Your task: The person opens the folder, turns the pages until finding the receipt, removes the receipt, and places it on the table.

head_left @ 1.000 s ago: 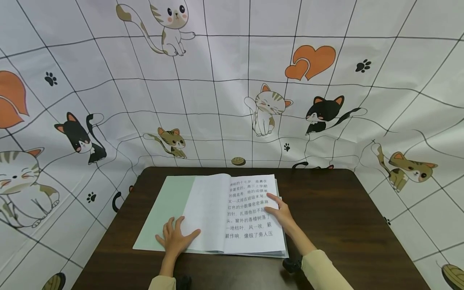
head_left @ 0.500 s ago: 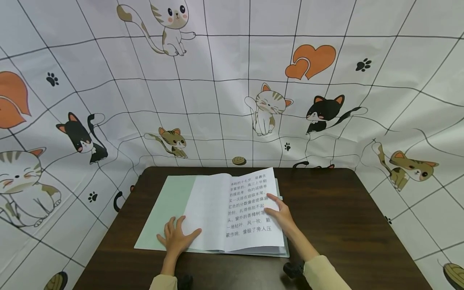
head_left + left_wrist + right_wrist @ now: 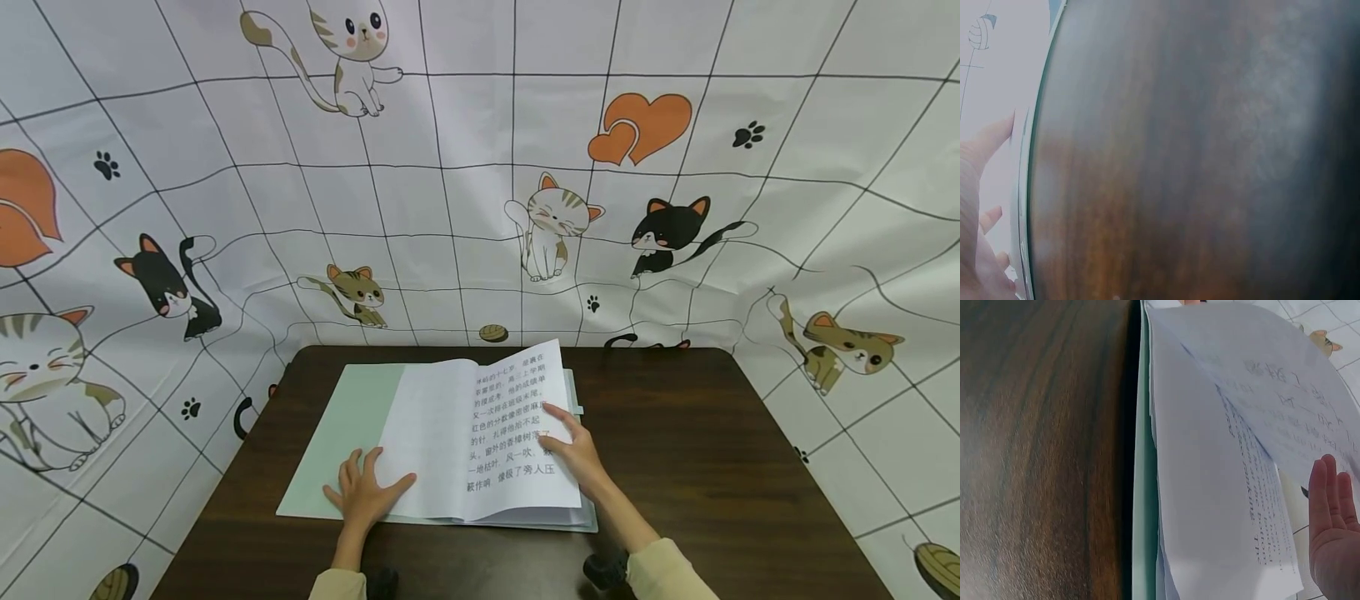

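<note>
Book with a pale green cover lies spread on the dark wooden surface, its printed right-hand page lifted and slanting above the sheets beneath. The right hand keeps a narrow grip on that page's outer edge. The left hand, fingers spread wide and grasping nothing, rests across the cover and left-hand page.

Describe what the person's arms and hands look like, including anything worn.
Pale yellow sleeves cover part of each forearm. Both hands are bare, without gloves. A small black object shows near each sleeve, its details too dark to make out.
</note>
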`<act>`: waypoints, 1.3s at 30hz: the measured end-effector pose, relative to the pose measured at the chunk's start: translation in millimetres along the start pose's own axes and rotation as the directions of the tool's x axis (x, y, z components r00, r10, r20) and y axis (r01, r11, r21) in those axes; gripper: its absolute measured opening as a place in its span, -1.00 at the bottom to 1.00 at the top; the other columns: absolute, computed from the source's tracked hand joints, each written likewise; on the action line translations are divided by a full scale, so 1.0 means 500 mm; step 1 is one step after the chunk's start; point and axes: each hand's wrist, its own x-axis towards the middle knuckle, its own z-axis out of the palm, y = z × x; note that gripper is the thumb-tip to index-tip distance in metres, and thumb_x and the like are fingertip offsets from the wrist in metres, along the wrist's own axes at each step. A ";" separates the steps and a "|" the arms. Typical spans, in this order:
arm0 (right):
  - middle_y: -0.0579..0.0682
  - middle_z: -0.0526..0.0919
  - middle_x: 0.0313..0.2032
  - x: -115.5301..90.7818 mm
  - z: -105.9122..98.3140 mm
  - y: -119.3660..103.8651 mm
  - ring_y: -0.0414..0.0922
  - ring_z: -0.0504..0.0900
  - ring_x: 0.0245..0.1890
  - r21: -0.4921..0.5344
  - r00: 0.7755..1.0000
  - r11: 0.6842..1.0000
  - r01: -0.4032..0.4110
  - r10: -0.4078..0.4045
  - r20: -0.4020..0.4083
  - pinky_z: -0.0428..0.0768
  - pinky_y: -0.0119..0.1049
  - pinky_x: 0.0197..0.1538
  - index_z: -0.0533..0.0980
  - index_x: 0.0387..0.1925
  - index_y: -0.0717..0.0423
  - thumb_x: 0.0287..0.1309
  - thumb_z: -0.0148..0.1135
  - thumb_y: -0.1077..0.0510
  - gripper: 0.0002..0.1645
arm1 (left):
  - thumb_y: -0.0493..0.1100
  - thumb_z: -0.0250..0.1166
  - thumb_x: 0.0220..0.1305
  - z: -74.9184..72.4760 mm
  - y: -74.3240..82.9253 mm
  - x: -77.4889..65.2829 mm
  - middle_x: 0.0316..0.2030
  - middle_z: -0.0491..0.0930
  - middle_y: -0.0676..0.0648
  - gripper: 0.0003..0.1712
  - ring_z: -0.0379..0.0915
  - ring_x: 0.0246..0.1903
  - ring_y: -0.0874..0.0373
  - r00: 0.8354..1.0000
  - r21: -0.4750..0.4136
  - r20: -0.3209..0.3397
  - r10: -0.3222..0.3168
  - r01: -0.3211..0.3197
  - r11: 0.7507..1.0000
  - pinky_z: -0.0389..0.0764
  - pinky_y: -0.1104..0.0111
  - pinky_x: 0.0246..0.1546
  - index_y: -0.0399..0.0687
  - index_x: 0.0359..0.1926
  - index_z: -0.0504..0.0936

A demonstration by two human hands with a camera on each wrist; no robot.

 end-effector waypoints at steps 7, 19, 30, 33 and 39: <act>0.23 0.56 0.02 -0.005 0.006 -0.005 -0.17 0.71 -0.42 0.011 0.999 1.000 0.002 -0.001 -0.036 0.69 -0.27 -0.35 0.35 0.35 -0.04 0.10 0.25 0.38 -0.24 | 0.26 0.46 -0.09 0.005 0.003 0.001 0.40 -0.01 -0.35 -0.02 -0.21 0.39 -0.37 0.999 -0.015 -0.029 0.022 -0.022 1.000 -0.45 -0.49 0.18 -0.08 0.29 0.34; 0.27 0.56 0.05 -0.015 0.001 -0.003 -0.21 0.72 -0.34 0.013 0.999 0.999 0.042 -0.042 -0.004 0.70 -0.28 -0.31 0.27 0.38 0.14 0.10 0.26 0.37 -0.21 | 0.33 0.41 -0.04 0.003 -0.001 0.001 0.45 -0.08 -0.33 0.02 -0.29 0.43 -0.34 0.999 0.005 0.036 -0.021 0.021 1.000 -0.50 -0.47 0.20 -0.05 0.35 0.28; 0.25 0.48 0.18 -0.021 0.022 -0.025 -0.22 0.70 -0.25 0.071 0.998 0.997 0.022 -0.026 0.057 0.70 -0.29 -0.24 0.24 0.41 0.11 0.08 0.22 0.41 -0.17 | 0.22 0.46 -0.08 -0.010 0.023 0.004 0.41 -0.08 -0.46 0.03 -0.24 0.39 -0.46 0.997 0.031 0.066 -0.038 0.036 0.999 -0.41 -0.54 0.12 -0.16 0.32 0.26; 0.27 0.45 0.21 -0.025 0.031 -0.031 -0.22 0.70 -0.24 0.076 0.997 0.997 0.020 -0.026 0.077 0.69 -0.30 -0.24 0.22 0.41 0.12 0.09 0.21 0.42 -0.17 | 0.19 0.45 -0.06 -0.015 0.040 0.005 0.37 -0.03 -0.51 -0.01 -0.19 0.35 -0.49 0.999 0.047 0.043 -0.026 0.024 0.999 -0.26 -0.53 0.11 -0.20 0.30 0.30; 0.28 0.42 0.23 -0.028 0.046 -0.034 -0.23 0.68 -0.20 0.045 0.994 0.997 0.058 -0.062 0.089 0.67 -0.33 -0.23 0.24 0.40 0.14 0.07 0.23 0.42 -0.17 | 0.13 0.40 0.02 -0.024 0.083 0.008 0.33 0.07 -0.57 -0.14 -0.12 0.32 -0.50 0.999 0.062 -0.051 0.009 -0.006 0.998 -0.15 -0.47 0.13 -0.22 0.26 0.38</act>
